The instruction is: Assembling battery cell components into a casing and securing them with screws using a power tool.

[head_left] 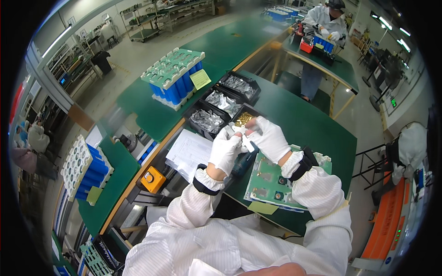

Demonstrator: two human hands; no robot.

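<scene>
In front of the parts bins, my left hand [224, 151] and my right hand [269, 140] are close together, in white gloves with bare fingertips showing. My left fingers are closed around small flat pale metal pieces [247, 144], one of which sticks out below. The right thumb and fingers pinch at the same cluster; what exactly they hold is too small to make out. Just beyond the hands is a black bin of brass-coloured parts [243, 119]. Below my right forearm lies a green board with a pale frame [267, 181], partly hidden by the sleeve.
Black bins of silvery metal pieces [206, 120] stand left of the hands. A blue battery pack with a green top [172, 76] is behind them; another pack [87, 168] sits far left. Papers [186, 154] and a yellow button box [153, 179] lie nearer. A co-worker [326, 27] works across.
</scene>
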